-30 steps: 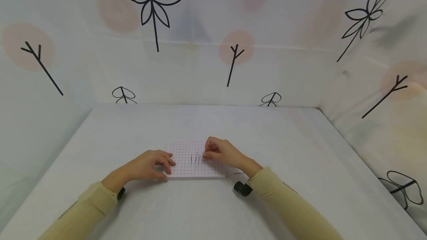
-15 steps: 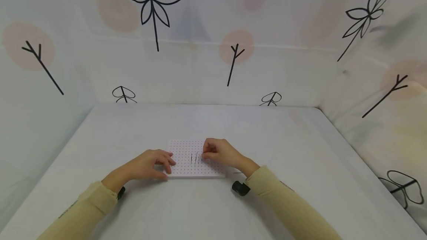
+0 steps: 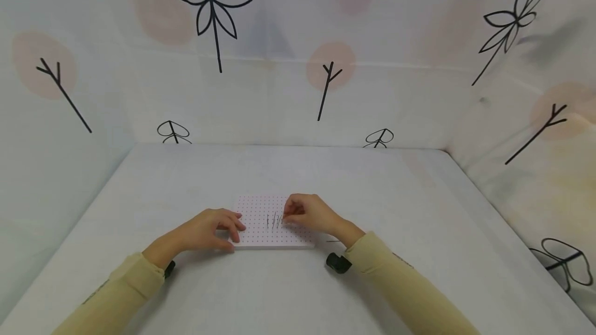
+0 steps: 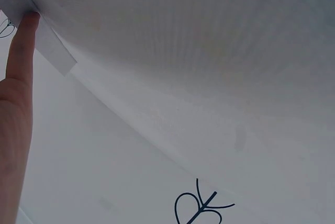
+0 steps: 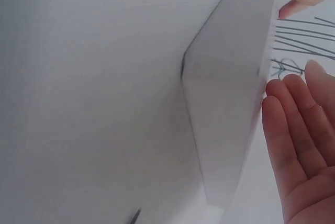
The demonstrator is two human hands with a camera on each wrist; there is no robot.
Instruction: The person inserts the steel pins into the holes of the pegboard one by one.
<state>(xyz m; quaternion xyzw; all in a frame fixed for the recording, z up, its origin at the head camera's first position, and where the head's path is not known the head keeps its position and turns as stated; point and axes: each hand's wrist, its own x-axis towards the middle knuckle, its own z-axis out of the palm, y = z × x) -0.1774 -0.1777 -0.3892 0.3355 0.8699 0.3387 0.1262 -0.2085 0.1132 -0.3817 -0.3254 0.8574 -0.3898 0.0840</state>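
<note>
A white board (image 3: 274, 246) with a grid of pinkish dots lies flat on the table. Several thin dark pins (image 3: 273, 221) stand in its middle, and they show side-on as pins (image 5: 301, 33) in the right wrist view. My right hand (image 3: 311, 213) is over the board's right half, thumb and forefinger tips pinching at the rightmost pin (image 5: 282, 63); its other fingers are bent near the board's edge. My left hand (image 3: 214, 229) rests at the board's left edge with loosely bent fingers on top. Its thumb (image 4: 23, 51) touches the board's side.
Another thin dark pin (image 3: 333, 241) lies on the table right of the board, partly behind my right wrist. The table (image 3: 372, 180) has a white cover. Printed cloth walls (image 3: 270, 102) with plant drawings rise behind it and at both sides.
My right hand shifts slightly left, then slightly back to the right, staying beside the row of pins. My left hand and the board stay in place.
</note>
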